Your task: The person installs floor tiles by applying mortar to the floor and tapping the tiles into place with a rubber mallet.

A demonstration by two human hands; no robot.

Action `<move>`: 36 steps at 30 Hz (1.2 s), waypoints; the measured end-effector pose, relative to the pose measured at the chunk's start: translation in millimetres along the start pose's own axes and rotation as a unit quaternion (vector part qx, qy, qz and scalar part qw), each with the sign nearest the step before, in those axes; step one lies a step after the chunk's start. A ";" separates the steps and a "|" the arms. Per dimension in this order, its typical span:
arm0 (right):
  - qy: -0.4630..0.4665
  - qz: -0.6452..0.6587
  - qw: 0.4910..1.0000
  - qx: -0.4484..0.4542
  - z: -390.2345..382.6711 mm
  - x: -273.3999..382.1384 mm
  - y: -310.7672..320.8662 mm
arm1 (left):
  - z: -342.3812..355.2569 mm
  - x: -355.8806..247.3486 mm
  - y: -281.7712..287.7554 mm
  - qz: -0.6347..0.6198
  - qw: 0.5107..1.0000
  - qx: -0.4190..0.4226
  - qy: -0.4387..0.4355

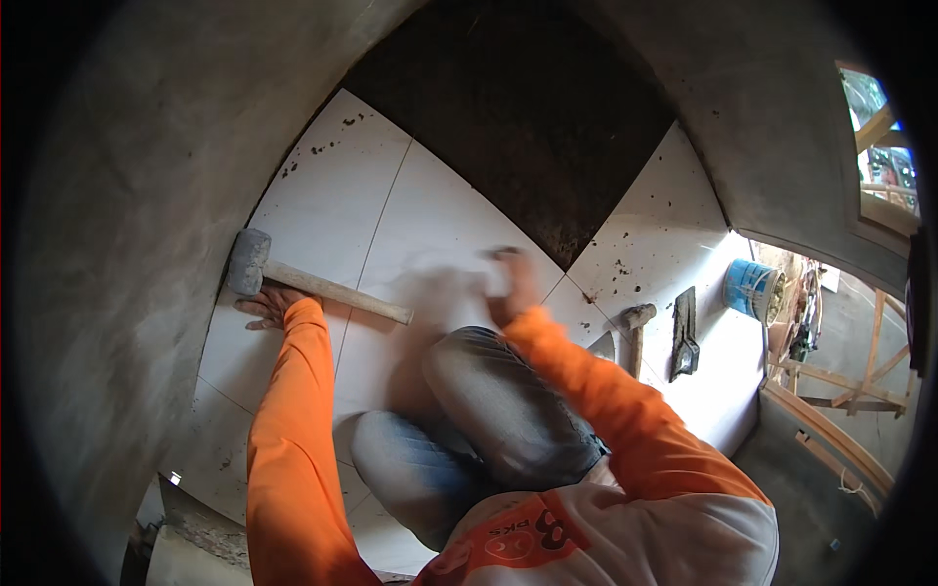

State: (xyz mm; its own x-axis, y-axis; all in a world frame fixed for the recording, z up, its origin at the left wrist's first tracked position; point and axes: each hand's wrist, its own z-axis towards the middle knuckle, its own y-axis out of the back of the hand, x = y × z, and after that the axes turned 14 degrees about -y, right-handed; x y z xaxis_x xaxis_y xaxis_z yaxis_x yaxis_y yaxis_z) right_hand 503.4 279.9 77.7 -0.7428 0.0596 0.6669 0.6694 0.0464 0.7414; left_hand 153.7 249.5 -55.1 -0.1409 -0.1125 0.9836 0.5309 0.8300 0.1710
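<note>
A mallet [337, 291] with a grey block head and a pale wooden handle lies on the white floor tiles [293, 210], its head near the left wall. My left hand [271, 306] rests on the tiles right beside the mallet head, fingers spread, and the handle passes over or against its back; which of the two I cannot tell. Over the tiles in front of my knees is my right hand [515, 286], smeared by motion. Whether it holds anything does not show.
Dark bare floor [498, 107] fills the far corner beyond the tile edges. On my right lie a hammer [638, 337], part of a grey blade [604, 347] and a dark handled tool [685, 337]. A blue bucket [748, 288] stands by the doorway. Grey walls [147, 195] close in. Dirt crumbs dot the tiles.
</note>
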 end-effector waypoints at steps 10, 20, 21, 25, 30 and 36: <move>-0.341 -0.198 0.915 0.085 -148.7 -185.5 166.1 | 2.5 12.0 5.8 -0.492 0.868 0.027 -0.062; -0.407 -0.285 0.860 0.114 -215.9 -219.7 191.9 | 4.0 27.9 14.3 -0.566 0.812 0.097 -0.100; -0.436 -0.289 0.838 0.158 -227.1 -230.3 198.0 | 4.0 27.6 11.8 -0.583 0.805 0.076 -0.083; -0.436 -0.284 0.850 0.081 -264.6 -267.9 206.6 | 3.1 22.8 7.4 -0.530 0.838 0.077 -0.106; -0.588 -0.219 0.751 0.208 -273.2 -270.8 198.7 | -2.3 33.8 21.0 -0.569 0.817 0.055 -0.072; -0.140 -0.137 0.976 0.098 -128.9 -142.4 155.0 | -3.0 45.6 33.8 -0.564 0.817 0.091 -0.082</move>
State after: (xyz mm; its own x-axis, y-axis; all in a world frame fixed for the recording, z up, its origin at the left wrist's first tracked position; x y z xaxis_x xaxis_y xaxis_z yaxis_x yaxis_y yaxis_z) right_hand 711.3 150.1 107.2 -0.8801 0.2872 0.3781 0.4557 0.2875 0.8424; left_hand 167.8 270.7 -4.3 -0.5725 -0.7993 0.1828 -0.1452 0.3183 0.9368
